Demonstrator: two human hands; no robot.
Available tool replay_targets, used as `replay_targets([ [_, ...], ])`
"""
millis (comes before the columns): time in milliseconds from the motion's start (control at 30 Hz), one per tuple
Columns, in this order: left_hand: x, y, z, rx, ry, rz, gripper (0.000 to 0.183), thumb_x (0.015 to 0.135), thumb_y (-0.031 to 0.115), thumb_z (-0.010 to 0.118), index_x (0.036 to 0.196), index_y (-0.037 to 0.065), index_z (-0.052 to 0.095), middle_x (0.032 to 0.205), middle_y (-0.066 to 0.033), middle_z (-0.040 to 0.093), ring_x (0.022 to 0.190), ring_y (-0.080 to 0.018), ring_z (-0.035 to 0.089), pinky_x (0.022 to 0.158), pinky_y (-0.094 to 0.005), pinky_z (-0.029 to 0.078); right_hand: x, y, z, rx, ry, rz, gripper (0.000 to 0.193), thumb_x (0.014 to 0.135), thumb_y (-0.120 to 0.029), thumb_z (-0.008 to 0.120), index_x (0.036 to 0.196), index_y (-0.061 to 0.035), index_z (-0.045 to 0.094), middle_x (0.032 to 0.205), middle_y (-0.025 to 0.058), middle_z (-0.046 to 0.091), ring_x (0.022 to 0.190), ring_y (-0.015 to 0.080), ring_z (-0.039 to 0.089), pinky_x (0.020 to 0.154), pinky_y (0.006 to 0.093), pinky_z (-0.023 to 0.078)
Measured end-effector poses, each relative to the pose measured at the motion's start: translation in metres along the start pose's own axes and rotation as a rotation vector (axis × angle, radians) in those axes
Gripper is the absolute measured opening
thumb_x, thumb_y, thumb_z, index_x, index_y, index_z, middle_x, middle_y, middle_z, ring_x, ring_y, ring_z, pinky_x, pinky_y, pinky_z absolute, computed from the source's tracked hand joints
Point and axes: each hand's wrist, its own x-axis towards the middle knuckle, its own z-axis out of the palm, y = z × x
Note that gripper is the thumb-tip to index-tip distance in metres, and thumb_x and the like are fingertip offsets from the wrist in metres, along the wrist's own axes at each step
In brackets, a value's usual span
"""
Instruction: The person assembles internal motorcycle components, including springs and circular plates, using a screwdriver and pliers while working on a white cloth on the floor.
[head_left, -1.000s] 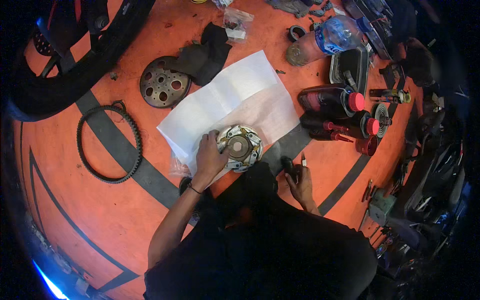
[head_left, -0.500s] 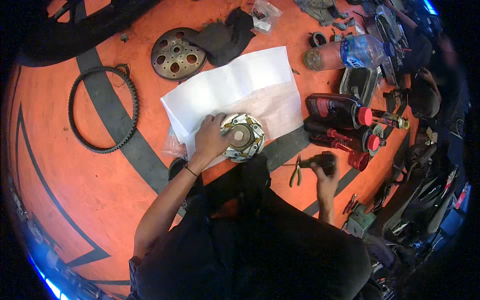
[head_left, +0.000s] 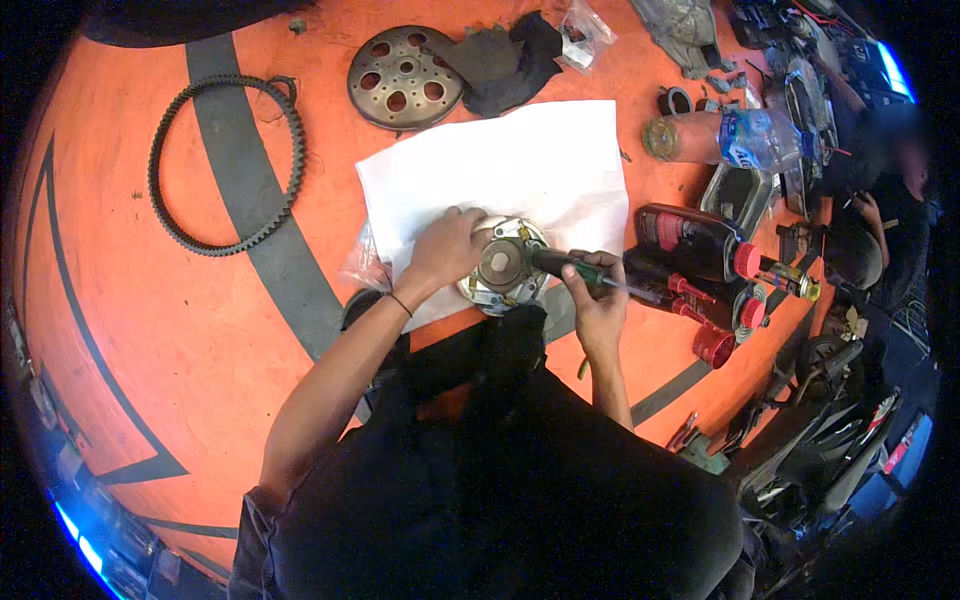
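A round clutch shoe assembly point(head_left: 503, 293) with a dark centre and light metal plates lies at the near edge of a white paper sheet point(head_left: 500, 150). My left hand point(head_left: 447, 250) grips its left rim, thumb and fingers curled against it. From the right, my right hand point(head_left: 598, 305) is closed round a screwdriver point(head_left: 562, 264) with a dark green handle. The handle's butt end is at the assembly's right side, and the shaft points away to the right. One green handle of the pliers point(head_left: 583, 368) shows beside my right wrist.
A toothed drive belt point(head_left: 160, 190) lies left on the orange floor point(head_left: 120, 350). A clutch bell point(head_left: 385, 75) and dark cloth point(head_left: 510, 65) lie beyond the paper. Red-capped bottles point(head_left: 690, 235) and a plastic bottle point(head_left: 750, 140) lie right. Another person's hand point(head_left: 867, 208) shows far right.
My right hand has moved left to the clutch assembly with the screwdriver, whose shaft now points right instead of left. My left hand stays on the assembly. The view has shifted.
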Motion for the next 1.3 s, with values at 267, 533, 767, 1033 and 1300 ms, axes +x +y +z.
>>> replay_targets([
  [267, 0.000, 0.008, -0.003, -0.094, -0.069, -0.153, 0.048, 0.094, 0.044, 0.058, 0.107, -0.001, 0.067, 0.098, -0.0214, 0.071, 0.095, -0.0394, 0.068, 0.084, -0.0485, 0.051, 0.017, -0.002, 0.016, -0.151, 0.068, -0.285, 0.034, 0.097, -0.008, 0.065, 0.124, 0.0020, 0.048, 0.118, 0.0185, 0.065, 0.106, 0.0209, 0.062, 0.092, 0.0338, 0.051],
  [533, 0.012, 0.006, -0.003, -0.325, -0.071, -0.322, 0.050, 0.082, 0.050, 0.070, 0.081, 0.000, 0.077, 0.084, -0.0204, 0.073, 0.084, -0.0338, 0.071, 0.078, -0.0423, 0.052, 0.025, -0.016, 0.016, -0.312, 0.042, -0.439, 0.028, 0.100, -0.008, 0.058, 0.123, 0.0014, 0.044, 0.122, 0.0222, 0.061, 0.114, 0.0242, 0.059, 0.102, 0.0378, 0.046],
  [767, 0.023, 0.010, -0.004, -0.353, -0.183, -0.427, 0.049, 0.081, 0.048, 0.071, 0.083, -0.001, 0.076, 0.081, -0.0219, 0.072, 0.081, -0.0357, 0.071, 0.078, -0.0430, 0.052, 0.011, -0.016, 0.031, -0.747, -0.029, -0.459, 0.032, 0.095, -0.005, 0.061, 0.123, 0.0000, 0.047, 0.119, 0.0215, 0.063, 0.111, 0.0288, 0.062, 0.098, 0.0389, 0.048],
  [1033, 0.021, 0.005, 0.000, -0.377, -0.158, -0.403, 0.053, 0.082, 0.046, 0.071, 0.066, -0.004, 0.069, 0.065, -0.0214, 0.066, 0.065, -0.0356, 0.067, 0.068, -0.0450, 0.051, 0.023, -0.001, 0.025, -0.363, 0.021, -0.557, 0.033, 0.092, -0.007, 0.067, 0.121, 0.0041, 0.056, 0.116, 0.0207, 0.065, 0.105, 0.0292, 0.066, 0.087, 0.0367, 0.054],
  [1300, 0.024, 0.000, 0.007, -0.318, -0.082, -0.303, 0.050, 0.081, 0.046, 0.070, 0.067, -0.002, 0.071, 0.065, -0.0203, 0.067, 0.066, -0.0320, 0.068, 0.066, -0.0434, 0.050, 0.014, 0.024, 0.035, -0.702, -0.022, -0.466, 0.033, 0.098, -0.014, 0.063, 0.123, 0.0008, 0.048, 0.116, 0.0231, 0.063, 0.109, 0.0299, 0.063, 0.090, 0.0400, 0.054],
])
